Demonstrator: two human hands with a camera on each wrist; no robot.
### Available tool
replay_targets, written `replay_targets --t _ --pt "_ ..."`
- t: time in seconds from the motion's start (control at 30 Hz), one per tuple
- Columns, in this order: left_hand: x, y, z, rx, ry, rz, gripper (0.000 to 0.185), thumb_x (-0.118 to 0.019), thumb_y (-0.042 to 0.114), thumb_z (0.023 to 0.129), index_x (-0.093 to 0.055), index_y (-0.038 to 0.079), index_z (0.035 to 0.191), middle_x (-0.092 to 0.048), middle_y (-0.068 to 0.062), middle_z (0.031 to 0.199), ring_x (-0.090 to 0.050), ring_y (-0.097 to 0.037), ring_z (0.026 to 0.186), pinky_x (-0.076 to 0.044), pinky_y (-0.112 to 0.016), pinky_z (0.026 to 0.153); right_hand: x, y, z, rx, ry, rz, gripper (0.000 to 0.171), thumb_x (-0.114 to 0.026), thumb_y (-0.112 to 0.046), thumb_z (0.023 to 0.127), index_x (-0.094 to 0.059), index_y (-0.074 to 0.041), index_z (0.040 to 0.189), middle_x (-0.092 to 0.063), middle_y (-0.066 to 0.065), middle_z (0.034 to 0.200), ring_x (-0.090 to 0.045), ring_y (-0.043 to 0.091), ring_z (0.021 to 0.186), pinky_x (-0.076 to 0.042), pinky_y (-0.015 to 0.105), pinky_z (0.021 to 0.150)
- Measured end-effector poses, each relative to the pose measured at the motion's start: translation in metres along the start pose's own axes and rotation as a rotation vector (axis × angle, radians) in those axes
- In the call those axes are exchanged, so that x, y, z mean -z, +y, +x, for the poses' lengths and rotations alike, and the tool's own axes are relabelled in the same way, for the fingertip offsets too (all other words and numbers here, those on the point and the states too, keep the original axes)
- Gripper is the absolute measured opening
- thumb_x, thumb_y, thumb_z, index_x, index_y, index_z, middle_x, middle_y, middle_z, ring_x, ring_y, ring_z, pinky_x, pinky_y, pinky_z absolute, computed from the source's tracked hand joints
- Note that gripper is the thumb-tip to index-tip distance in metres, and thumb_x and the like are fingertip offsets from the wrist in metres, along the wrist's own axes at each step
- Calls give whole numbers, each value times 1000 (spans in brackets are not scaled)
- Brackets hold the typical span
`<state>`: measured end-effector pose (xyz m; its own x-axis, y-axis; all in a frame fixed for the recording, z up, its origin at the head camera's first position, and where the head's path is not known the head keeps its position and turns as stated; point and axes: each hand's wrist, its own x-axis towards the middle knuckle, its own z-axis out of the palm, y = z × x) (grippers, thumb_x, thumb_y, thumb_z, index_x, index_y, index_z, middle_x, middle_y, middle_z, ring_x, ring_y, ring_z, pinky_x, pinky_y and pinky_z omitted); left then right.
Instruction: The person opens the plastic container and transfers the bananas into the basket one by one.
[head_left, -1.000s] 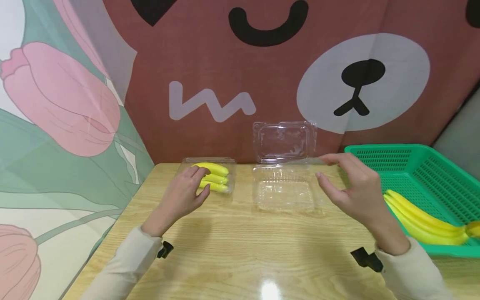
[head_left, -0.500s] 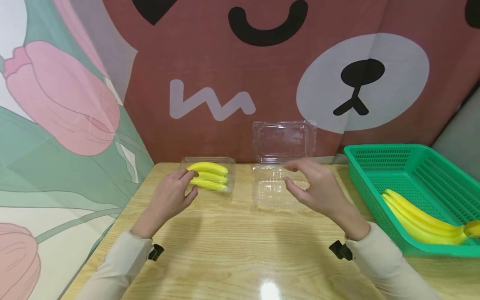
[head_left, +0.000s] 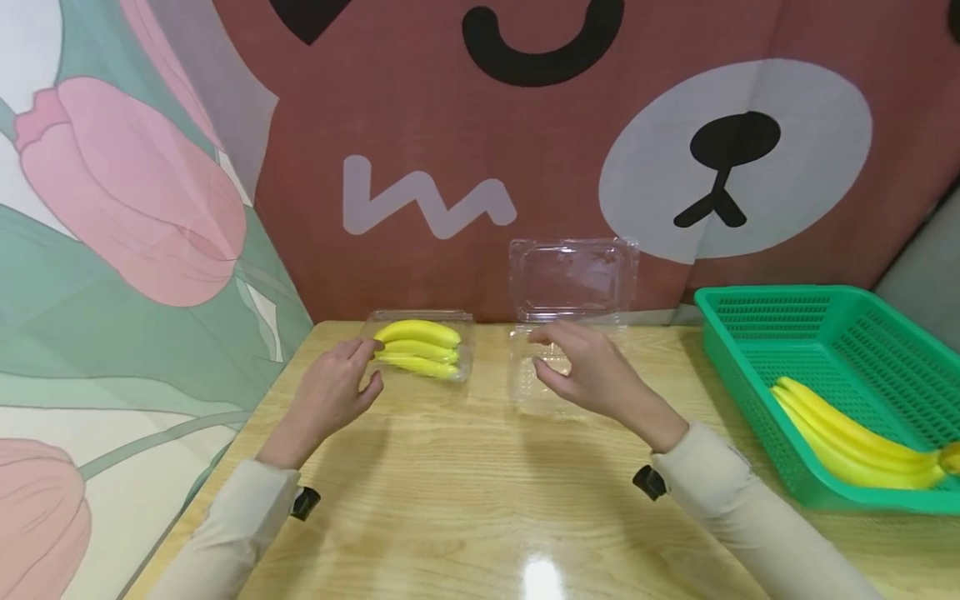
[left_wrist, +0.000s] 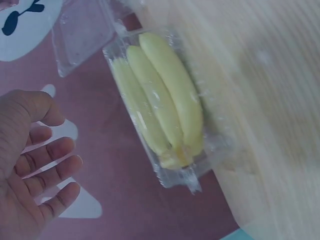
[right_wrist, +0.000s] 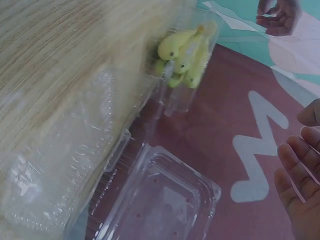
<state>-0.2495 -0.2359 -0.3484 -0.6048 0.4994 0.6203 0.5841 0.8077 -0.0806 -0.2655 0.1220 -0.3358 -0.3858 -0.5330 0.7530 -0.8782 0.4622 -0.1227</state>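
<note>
A bunch of yellow bananas [head_left: 417, 348] lies in a clear plastic clamshell box [head_left: 467, 367] at the back left of the table. Just left of the bananas is my left hand [head_left: 330, 392], its fingers loosely bent and empty; in the left wrist view the hand [left_wrist: 40, 165] shows a gap from the box. A second clear clamshell box [head_left: 528, 400] stands open in the middle, its lid [head_left: 573, 279] upright against the backdrop. Over this box's tray hangs my right hand [head_left: 596, 375], thumb and fingers apart, holding nothing. In the right wrist view the tray [right_wrist: 65, 155] contains nothing.
On the right stands a green plastic basket [head_left: 757, 408] with another bunch of yellow bananas [head_left: 847, 442] inside. A printed cloth backdrop [head_left: 427, 100] rises directly behind the wooden table [head_left: 465, 500]; a floral cloth [head_left: 135, 200] borders the left side.
My right hand has moved left, from beside the basket to over the open box. My left hand has drawn back slightly left, uncovering more of the boxed bananas.
</note>
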Motion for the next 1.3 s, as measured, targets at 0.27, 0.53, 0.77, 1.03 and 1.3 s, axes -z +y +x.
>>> replay_targets --t 0.27,0.53,0.77,1.03,1.3 --pt "-7 -14 -9 -11 0 37 25 -68 4 75 -62 -4 98 -63 -15 83 -58 -31 64 -48 -43 49 -28 8 6 -11 -95 -56 21 -72 -10 79 -66 -6 99 -68 4 93 -65 18 84 -54 35 67" --pt "-16 -30 -13 7 -32 83 20 -72 2 74 -63 -3 92 -60 -13 75 -54 -28 55 -46 -42 45 -52 4 14 -29 -243 -96 22 -72 -11 81 -67 -7 101 -69 4 93 -65 20 81 -53 35 63" --pt "-25 -39 -17 19 -56 37 18 -72 -4 72 -62 -4 88 -60 -13 72 -52 -24 50 -46 -41 45 -66 -1 21 -41 -345 -132 22 -71 -13 81 -67 -9 103 -68 2 95 -65 20 82 -53 36 65" --pt "-37 -52 -20 6 -132 85 17 -69 -7 69 -55 1 75 -49 -7 61 -50 -26 49 -43 -42 45 -80 -2 25 -73 -373 -146 21 -70 -13 82 -68 -10 103 -69 3 94 -64 19 78 -53 35 56" --pt "-47 -57 -24 28 -157 80 21 -65 -11 69 -50 4 70 -44 -5 58 -45 -22 47 -41 -39 43 -96 -1 28 -75 -402 -149 22 -70 -9 80 -69 -10 102 -70 2 98 -66 19 81 -55 35 60"
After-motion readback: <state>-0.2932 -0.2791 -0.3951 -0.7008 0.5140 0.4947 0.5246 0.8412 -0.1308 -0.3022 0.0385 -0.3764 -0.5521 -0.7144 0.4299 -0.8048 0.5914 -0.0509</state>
